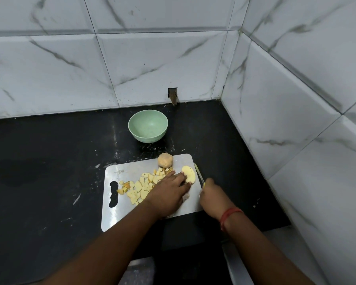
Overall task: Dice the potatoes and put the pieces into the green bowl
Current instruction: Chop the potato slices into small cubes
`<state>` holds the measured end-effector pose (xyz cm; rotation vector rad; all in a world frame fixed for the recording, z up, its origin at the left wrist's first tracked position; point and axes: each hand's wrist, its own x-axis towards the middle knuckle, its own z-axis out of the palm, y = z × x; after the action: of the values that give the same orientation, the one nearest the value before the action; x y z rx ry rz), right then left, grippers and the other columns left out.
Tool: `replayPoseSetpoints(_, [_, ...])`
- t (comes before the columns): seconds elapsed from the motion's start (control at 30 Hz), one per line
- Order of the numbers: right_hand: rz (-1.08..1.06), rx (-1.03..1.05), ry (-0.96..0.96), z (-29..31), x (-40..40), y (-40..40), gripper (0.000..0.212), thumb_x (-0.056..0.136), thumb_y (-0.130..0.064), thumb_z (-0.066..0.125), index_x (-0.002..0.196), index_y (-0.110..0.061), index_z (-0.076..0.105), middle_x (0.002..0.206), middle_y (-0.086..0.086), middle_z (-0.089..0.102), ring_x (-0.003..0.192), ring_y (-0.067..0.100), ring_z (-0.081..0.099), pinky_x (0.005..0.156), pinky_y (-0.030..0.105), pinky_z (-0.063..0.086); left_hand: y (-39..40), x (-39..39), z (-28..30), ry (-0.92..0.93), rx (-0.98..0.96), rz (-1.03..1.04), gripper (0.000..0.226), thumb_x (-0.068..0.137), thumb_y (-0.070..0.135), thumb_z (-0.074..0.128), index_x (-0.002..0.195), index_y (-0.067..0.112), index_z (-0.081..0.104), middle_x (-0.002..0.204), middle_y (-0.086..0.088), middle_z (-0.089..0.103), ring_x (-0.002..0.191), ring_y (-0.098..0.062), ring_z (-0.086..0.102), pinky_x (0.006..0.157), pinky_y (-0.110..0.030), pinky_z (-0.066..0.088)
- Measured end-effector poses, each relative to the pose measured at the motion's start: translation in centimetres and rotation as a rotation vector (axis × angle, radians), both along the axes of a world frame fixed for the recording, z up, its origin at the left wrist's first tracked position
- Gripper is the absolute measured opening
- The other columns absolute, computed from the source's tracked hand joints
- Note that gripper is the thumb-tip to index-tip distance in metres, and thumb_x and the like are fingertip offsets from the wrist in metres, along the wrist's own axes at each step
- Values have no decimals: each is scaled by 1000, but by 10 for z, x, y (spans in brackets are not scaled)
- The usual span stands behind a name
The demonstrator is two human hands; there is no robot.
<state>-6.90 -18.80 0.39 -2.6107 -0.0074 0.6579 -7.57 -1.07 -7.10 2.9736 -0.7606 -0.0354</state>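
Head view: left hand (169,194) steadying potato half (189,173) on steel cutting board (115,214); right hand (213,197) gripping knife (199,175); diced pieces (143,187) heaped alongside; green bowl (148,126) behind, apart.

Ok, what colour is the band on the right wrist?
Red-orange; the wrist band shows best in the head view.

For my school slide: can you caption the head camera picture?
Left hand steadies a potato half while right hand holds a knife.
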Motion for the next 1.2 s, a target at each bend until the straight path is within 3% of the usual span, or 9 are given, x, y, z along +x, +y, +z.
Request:
replayPoseSetpoints(0.3, [86, -55, -17, 1, 17, 21, 30, 97, -13, 42, 125, -4, 47, 120, 21, 61, 107, 34, 61, 79, 31, 44, 1, 3, 5, -29, 19, -22, 62, 97, 48, 24, 138, 19, 59, 127, -12, 55, 123, -30, 53, 123, -43, 23])
replayPoseSetpoints(0.7, [82, -144, 121, 2, 17, 30, 36, 99, -15, 43, 132, -4, 42, 130, 17, 56, 116, 30, 58, 90, 33, 45, -1, -4, 5, -14, 49, 25, 68, 95, 49, 16, 146, 21, 50, 142, -13, 48, 143, -32, 39, 125, -46, 18])
replayPoseSetpoints(0.9, [87, -211, 158, 1, 8, 25, 41, 97, -10, 48, 136, -1, 38, 131, 18, 54, 116, 29, 58, 93, 32, 45, -2, -6, -2, -32, 40, 37, 53, 105, 43, 31, 149, 20, 47, 145, -11, 47, 146, -30, 36, 125, -43, 19])
replayPoseSetpoints(1.0, [141, -152, 202, 4, -5, 15, 37, 101, -14, 42, 136, -1, 43, 112, 17, 57, 99, 31, 58, 80, 30, 42, -3, -7, 1, -25, 17, 50, 50, 106, 41, 37, 150, 21, 46, 147, -11, 46, 147, -29, 33, 126, -42, 16])
replayPoseSetpoints(1.1, [176, -179, 120, -9, -13, 3, 32, 98, -10, 42, 129, -1, 44, 117, 18, 60, 104, 32, 61, 75, 31, 44, -3, -8, 3, -27, 18, 53, 49, 106, 41, 38, 151, 21, 46, 147, -11, 45, 147, -29, 33, 126, -43, 15])
replayPoseSetpoints(1.2, [161, -211, 137, -12, -20, -4, 30, 96, -8, 43, 126, -3, 43, 114, 16, 63, 94, 25, 64, 71, 29, 43, -2, -7, 2, -21, 21, 57, 50, 106, 41, 38, 151, 21, 45, 148, -11, 45, 148, -29, 32, 126, -43, 14])
